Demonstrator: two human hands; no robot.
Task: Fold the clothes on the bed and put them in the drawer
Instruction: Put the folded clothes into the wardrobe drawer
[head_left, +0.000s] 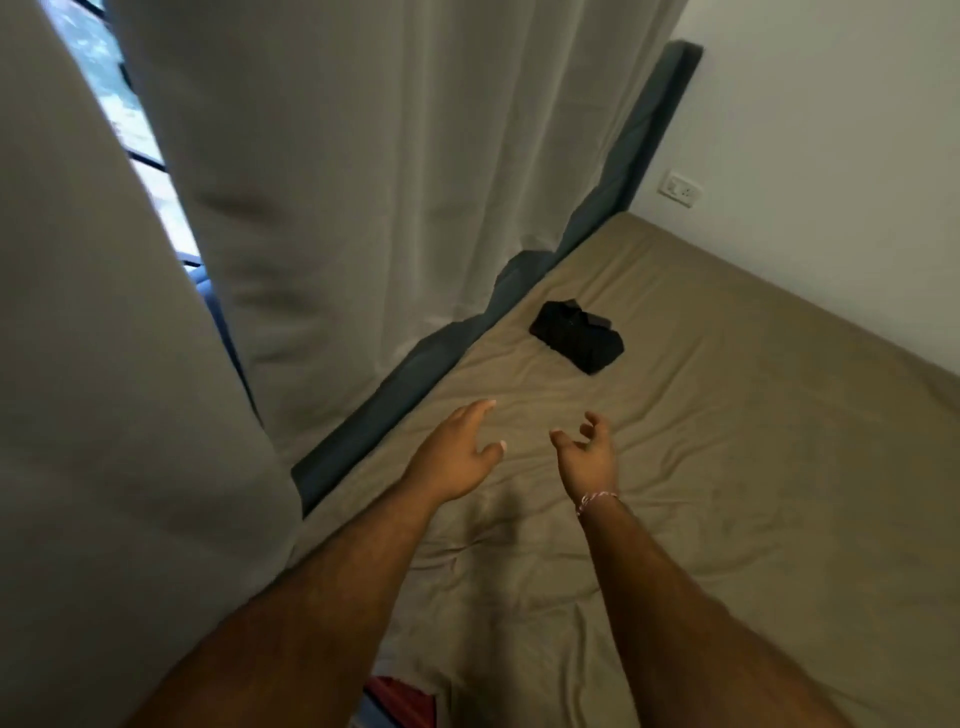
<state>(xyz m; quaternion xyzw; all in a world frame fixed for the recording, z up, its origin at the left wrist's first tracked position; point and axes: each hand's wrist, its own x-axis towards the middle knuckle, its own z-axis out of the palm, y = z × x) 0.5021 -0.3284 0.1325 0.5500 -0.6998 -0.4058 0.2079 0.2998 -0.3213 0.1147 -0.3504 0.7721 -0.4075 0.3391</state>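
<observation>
A black folded garment (576, 336) lies on the tan bed sheet (753, 441), near the bed's far-left edge. Both my arms stretch out over the bed toward it. My left hand (460, 449) hovers short of the garment, fingers extended and thumb spread, holding nothing. My right hand (587, 452) is beside it, fingers loosely curled and empty, with a red-and-white thread band on the wrist. Neither hand touches the garment. No drawer is in view.
Grey curtains (337, 208) hang along the left, with a window strip behind them. A dark grey padded bed frame (613, 208) runs along the bed's left edge. A white wall with a socket (680, 189) stands at the right. Something red (402, 701) shows at the bottom edge.
</observation>
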